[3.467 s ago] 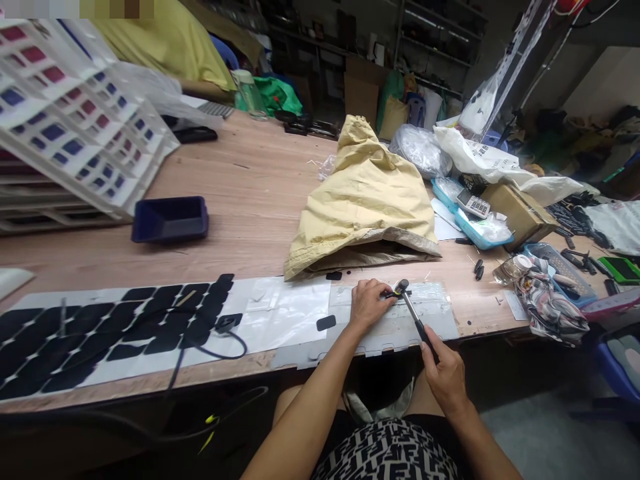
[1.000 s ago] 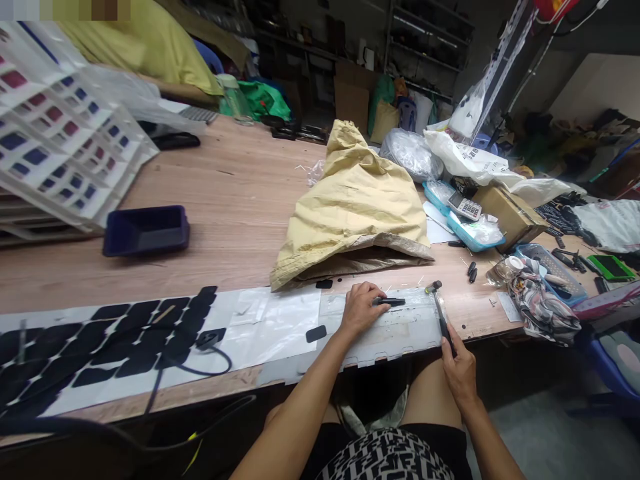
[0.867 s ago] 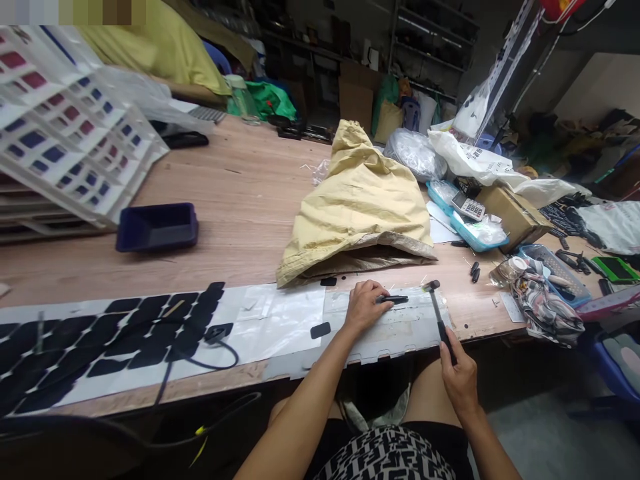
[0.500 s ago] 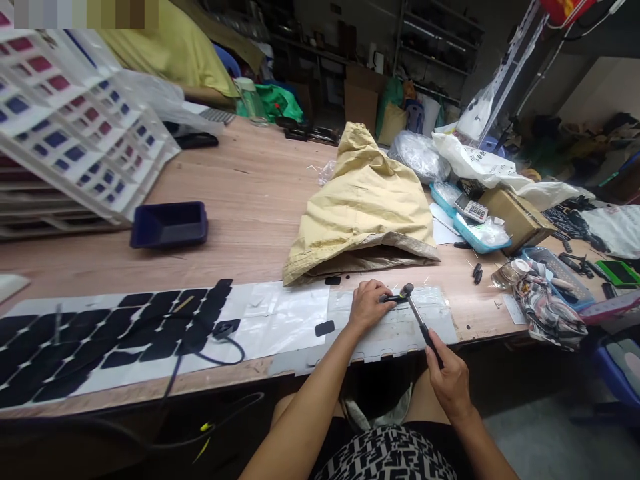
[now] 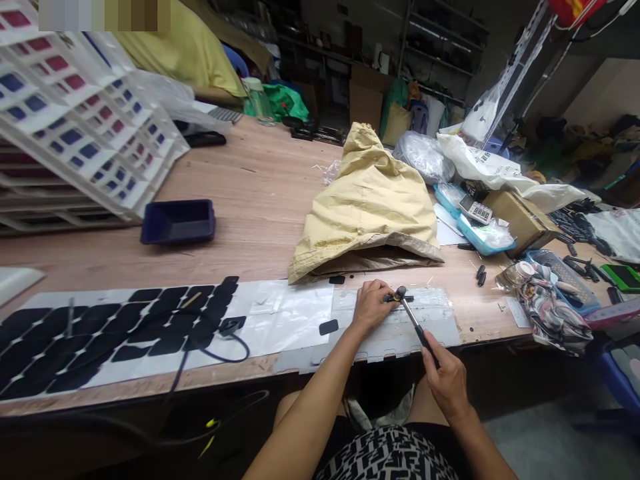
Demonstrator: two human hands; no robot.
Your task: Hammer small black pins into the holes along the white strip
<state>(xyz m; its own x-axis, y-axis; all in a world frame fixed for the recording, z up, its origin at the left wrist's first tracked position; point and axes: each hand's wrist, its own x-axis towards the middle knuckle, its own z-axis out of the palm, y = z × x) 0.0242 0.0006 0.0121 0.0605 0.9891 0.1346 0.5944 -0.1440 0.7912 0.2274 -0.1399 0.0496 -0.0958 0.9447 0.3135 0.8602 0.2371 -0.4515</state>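
My right hand (image 5: 446, 375) is closed round the black grip of a hammer (image 5: 413, 319) with a metal shaft. The hammer's small round head lies over a small black part (image 5: 407, 299), which my left hand (image 5: 371, 304) pinches against a grey-white board (image 5: 425, 327). What the part is cannot be made out at this size, and the hammer head hides some of it. Just left of the board, a white sheet (image 5: 285, 310) carries rows of black rounded pads (image 5: 150, 327). A single black pad (image 5: 329, 327) lies near my left wrist.
A yellow cloth bag (image 5: 373, 203) stands behind my hands. To the left are a dark blue tray (image 5: 178, 222) and a white plastic crate (image 5: 95, 127). A glass jar (image 5: 514, 275), patterned cloth (image 5: 553, 313) and blue basket (image 5: 565, 277) sit right. A person in yellow (image 5: 185, 53) is across the table.
The hammer head has shifted slightly left and down over the black part. My left hand keeps its pinch. The whole view has moved a little.
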